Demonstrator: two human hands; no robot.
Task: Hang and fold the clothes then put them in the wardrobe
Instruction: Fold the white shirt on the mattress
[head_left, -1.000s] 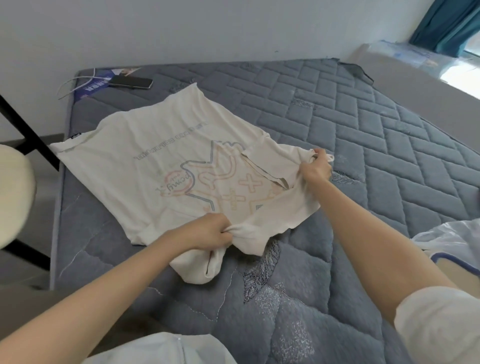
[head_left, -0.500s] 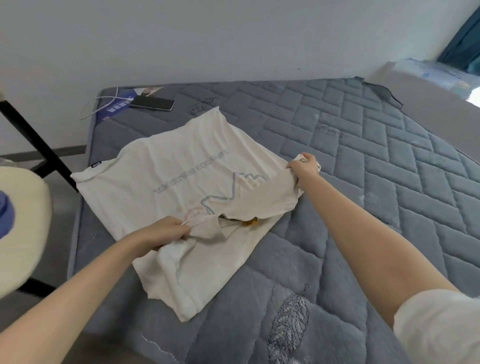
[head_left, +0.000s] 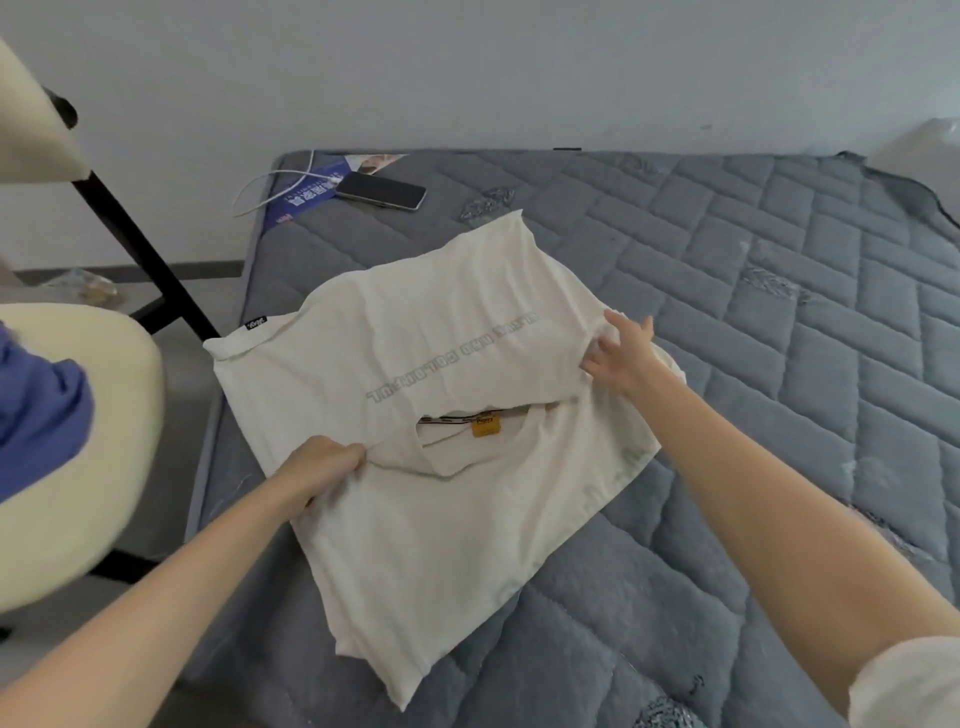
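Observation:
A cream T-shirt (head_left: 436, 545) lies on the grey quilted mattress (head_left: 753, 291), folded over on itself, with grey lettering facing up and a yellow neck label (head_left: 485, 427) showing at the collar opening. My left hand (head_left: 319, 467) pinches the fabric at the left end of the fold, by the collar. My right hand (head_left: 621, 356) rests at the shirt's right edge with fingers spread, holding nothing.
A dark phone (head_left: 381, 190), a blue leaflet (head_left: 306, 197) and a white cable (head_left: 270, 189) lie at the mattress's far left corner. A cream chair (head_left: 78, 467) with a blue garment (head_left: 36, 410) stands left of the bed. The wall is just behind.
The top of the shirt has been folded further up over the printed front, hiding the coloured graphic. My right hand has let go of the fabric and opened; the left still pinches it.

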